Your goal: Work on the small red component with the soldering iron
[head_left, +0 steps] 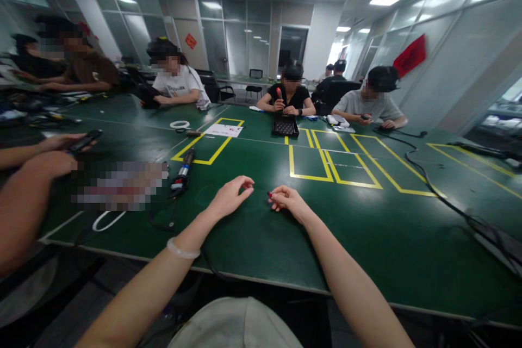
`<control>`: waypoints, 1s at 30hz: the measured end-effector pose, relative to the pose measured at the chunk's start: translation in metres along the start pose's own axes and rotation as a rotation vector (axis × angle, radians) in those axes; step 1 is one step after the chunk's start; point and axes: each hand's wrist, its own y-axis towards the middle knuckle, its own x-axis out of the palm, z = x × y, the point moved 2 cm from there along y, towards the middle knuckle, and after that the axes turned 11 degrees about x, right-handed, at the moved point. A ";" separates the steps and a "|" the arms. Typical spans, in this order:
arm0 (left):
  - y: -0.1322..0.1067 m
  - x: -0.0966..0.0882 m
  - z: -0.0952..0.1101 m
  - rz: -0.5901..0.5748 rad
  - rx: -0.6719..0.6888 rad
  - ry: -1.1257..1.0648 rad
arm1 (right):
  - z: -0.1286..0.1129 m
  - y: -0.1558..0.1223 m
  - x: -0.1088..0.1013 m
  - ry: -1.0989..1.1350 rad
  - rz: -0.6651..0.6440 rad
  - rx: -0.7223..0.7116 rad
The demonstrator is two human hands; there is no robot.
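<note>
My left hand [230, 196] hovers just above the green table [261, 239], thumb and forefinger curled into a pinch; whatever lies between them is too small to name. My right hand [287, 199] is closed beside it, a short gap apart, pinching a small red part [269, 194] at its fingertips. A pale bracelet [181, 252] sits on my left wrist. An electric screwdriver [182, 171] with a black cable lies on the table to the left of my left hand.
Yellow tape rectangles [314, 166] mark the table. A black tray [285, 125] stands before a seated person at the far side. Several other people sit around the table. Another person's arms [36, 174] reach in at left, holding a dark object. Cables [448, 201] run at right.
</note>
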 end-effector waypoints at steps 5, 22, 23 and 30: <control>-0.042 -0.064 -0.045 -0.086 -0.239 0.530 | 0.001 0.000 -0.001 -0.033 -0.013 -0.009; -0.047 -0.058 -0.072 -0.368 -0.439 0.788 | -0.005 -0.006 0.003 -0.030 0.009 -0.007; -0.043 -0.051 -0.064 -0.371 -0.427 0.789 | -0.005 -0.006 0.002 -0.031 0.011 -0.008; -0.028 -0.005 -0.013 -0.331 -0.292 0.748 | -0.002 -0.003 0.000 -0.066 0.032 -0.043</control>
